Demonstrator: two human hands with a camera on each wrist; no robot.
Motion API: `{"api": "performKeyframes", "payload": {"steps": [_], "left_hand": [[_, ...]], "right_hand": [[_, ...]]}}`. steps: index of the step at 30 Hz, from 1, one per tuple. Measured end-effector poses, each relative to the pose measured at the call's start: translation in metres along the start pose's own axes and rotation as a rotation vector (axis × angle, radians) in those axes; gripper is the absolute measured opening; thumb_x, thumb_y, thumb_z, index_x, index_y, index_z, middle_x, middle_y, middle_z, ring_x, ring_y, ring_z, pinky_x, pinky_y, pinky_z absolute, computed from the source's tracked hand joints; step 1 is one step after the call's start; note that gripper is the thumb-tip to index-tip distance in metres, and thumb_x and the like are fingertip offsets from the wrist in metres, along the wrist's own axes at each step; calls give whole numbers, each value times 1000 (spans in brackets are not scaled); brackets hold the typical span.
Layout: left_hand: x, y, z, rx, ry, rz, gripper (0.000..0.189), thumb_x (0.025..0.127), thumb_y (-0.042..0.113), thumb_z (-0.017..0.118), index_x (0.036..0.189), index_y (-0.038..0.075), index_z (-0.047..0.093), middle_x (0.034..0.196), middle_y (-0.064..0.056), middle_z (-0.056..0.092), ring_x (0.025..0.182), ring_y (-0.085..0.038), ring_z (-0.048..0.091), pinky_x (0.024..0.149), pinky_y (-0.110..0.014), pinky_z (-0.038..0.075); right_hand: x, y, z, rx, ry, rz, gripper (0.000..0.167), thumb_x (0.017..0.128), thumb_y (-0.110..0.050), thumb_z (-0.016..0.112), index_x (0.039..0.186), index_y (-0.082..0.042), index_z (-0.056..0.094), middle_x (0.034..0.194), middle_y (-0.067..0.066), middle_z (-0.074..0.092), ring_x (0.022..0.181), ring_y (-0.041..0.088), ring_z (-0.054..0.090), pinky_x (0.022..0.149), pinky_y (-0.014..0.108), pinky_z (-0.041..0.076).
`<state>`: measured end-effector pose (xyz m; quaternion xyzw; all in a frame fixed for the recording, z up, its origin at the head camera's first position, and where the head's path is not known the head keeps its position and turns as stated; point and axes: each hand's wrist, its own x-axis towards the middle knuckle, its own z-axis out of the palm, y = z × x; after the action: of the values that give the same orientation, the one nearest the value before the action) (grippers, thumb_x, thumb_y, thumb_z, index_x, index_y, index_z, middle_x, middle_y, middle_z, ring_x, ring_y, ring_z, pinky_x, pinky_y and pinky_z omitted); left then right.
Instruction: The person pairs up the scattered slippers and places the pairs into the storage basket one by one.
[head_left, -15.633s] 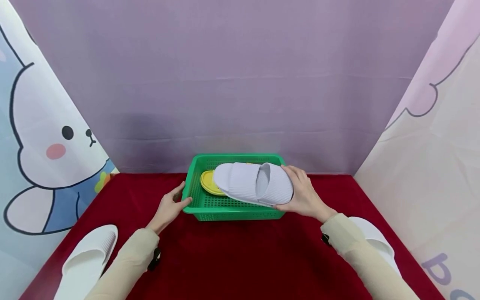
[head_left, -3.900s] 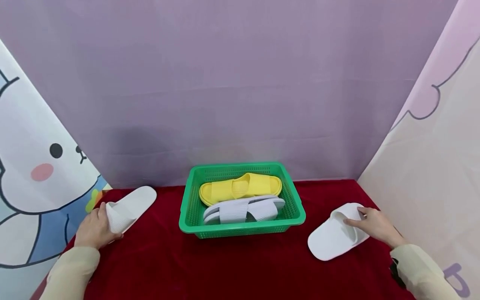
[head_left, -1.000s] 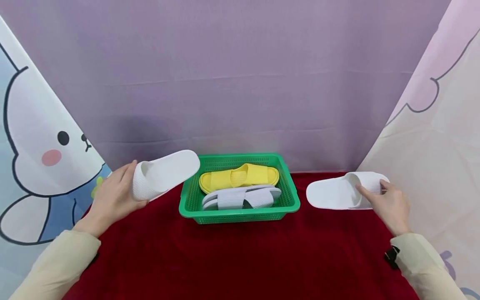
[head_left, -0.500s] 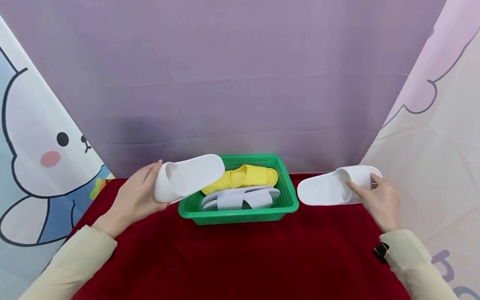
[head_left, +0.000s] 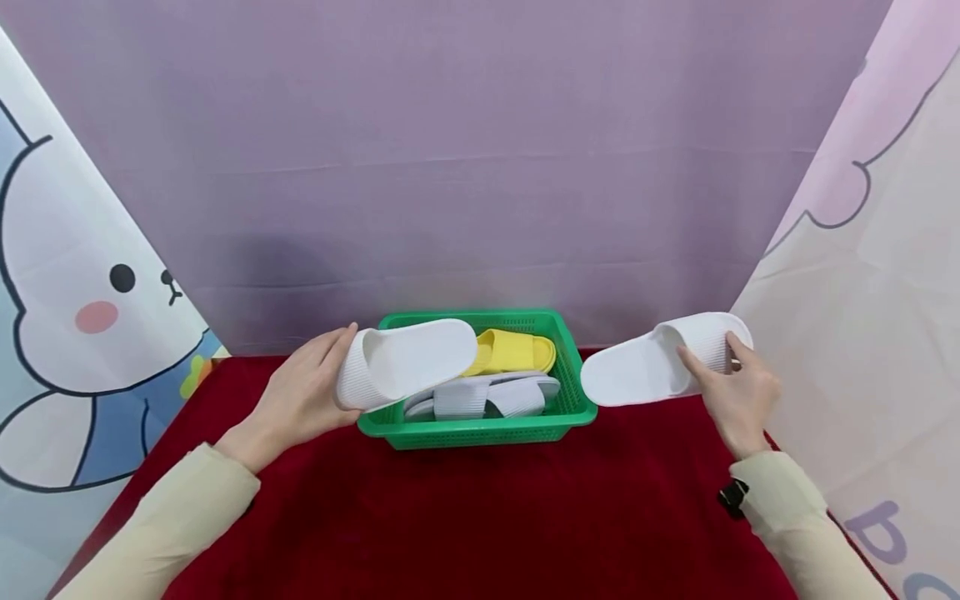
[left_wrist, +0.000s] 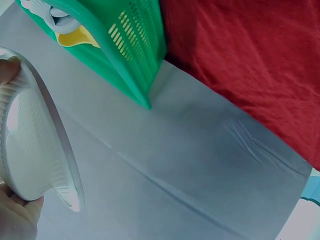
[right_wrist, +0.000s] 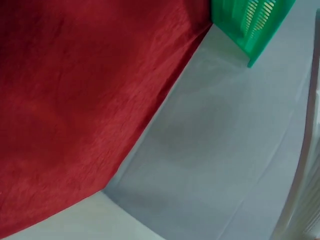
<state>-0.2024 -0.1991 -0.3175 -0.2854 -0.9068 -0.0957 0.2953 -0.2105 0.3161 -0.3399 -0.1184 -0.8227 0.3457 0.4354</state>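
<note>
In the head view my left hand (head_left: 303, 396) grips a white slipper (head_left: 423, 354) around its ribbed strap end, and its heel end hangs over the left part of a green basket (head_left: 472, 433). My right hand (head_left: 738, 400) pinches a second white slipper (head_left: 630, 371) at the strap, the thumb on top. That slipper's heel end reaches the basket's right rim. Inside the basket lie a yellow slipper (head_left: 521, 352) and pale lavender slippers (head_left: 461, 400), partly covered by the left white slipper. In the right wrist view only an edge of the white slipper (right_wrist: 305, 175) shows.
A dark red cloth (head_left: 480, 517) covers the table under the basket. Behind it hangs a purple curtain (head_left: 480, 167). Printed panels stand on both sides, the left panel (head_left: 82, 275) with a cartoon animal and the right panel (head_left: 870, 350) with purple letters.
Both hands have lifted the white slippers off the cloth and carried them inward toward the basket, the left one now over it. Earlier, the right hand held a lavender slipper above the basket.
</note>
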Motion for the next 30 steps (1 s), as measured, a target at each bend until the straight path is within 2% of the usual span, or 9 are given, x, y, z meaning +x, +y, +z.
{"api": "performKeyframes", "payload": {"steps": [5, 7, 12, 16, 18, 24, 27, 30], "left_hand": [[7, 6, 3, 0, -32, 15, 105, 50, 31, 86, 137, 0, 35, 126, -18, 49, 111, -33, 49, 88, -50, 47], [10, 8, 5, 1, -47, 19, 106, 51, 31, 86, 137, 0, 34, 127, -17, 48, 112, -33, 48, 89, -50, 47], [18, 14, 10, 1, -84, 38, 105, 52, 32, 85, 138, -1, 33, 128, -17, 48, 114, -32, 46, 92, -48, 45], [21, 18, 13, 1, -114, 46, 106, 52, 33, 84, 138, 0, 33, 129, -15, 48, 117, -31, 46, 95, -46, 44], [23, 21, 15, -3, -123, 47, 106, 53, 33, 84, 139, 1, 32, 130, -14, 47, 118, -31, 45, 95, -46, 44], [31, 31, 26, -5, -113, 70, 106, 54, 37, 84, 139, 0, 32, 131, -14, 47, 118, -31, 46, 96, -45, 44], [36, 34, 31, 1, -100, 92, 106, 54, 38, 83, 139, 0, 32, 131, -14, 47, 117, -30, 47, 97, -44, 44], [40, 36, 35, -6, -101, 118, 106, 54, 40, 83, 139, 0, 32, 130, -15, 48, 116, -30, 48, 96, -44, 44]], "right_hand": [[0, -5, 10, 102, 43, -31, 51, 65, -27, 82, 109, -5, 67, 89, 19, 67, 66, -5, 46, 60, 1, 34], [-1, -8, 13, 136, 44, -30, 50, 66, -27, 81, 109, -5, 67, 92, 17, 67, 69, -4, 48, 61, 1, 36], [-6, -18, 18, 207, 26, 67, 60, 67, -29, 81, 121, -12, 62, 114, 11, 64, 75, -7, 56, 64, 0, 42], [-11, -29, 22, 261, -19, 136, 66, 67, -29, 80, 127, -13, 56, 122, 12, 59, 86, 13, 64, 67, 4, 47], [-13, -33, 25, 274, -37, 157, 67, 68, -30, 80, 128, -13, 54, 124, 11, 58, 89, 19, 64, 67, 5, 47], [-14, -36, 30, 293, -35, 150, 65, 69, -32, 79, 126, -11, 56, 118, 12, 61, 79, -1, 59, 63, 2, 45], [-18, -36, 32, 289, -26, 142, 65, 69, -33, 78, 126, -10, 57, 116, 12, 62, 78, -3, 58, 63, 2, 44], [-23, -38, 34, 276, -15, 147, 65, 69, -35, 78, 125, -9, 57, 115, 11, 62, 82, 0, 58, 65, 2, 44]]}}
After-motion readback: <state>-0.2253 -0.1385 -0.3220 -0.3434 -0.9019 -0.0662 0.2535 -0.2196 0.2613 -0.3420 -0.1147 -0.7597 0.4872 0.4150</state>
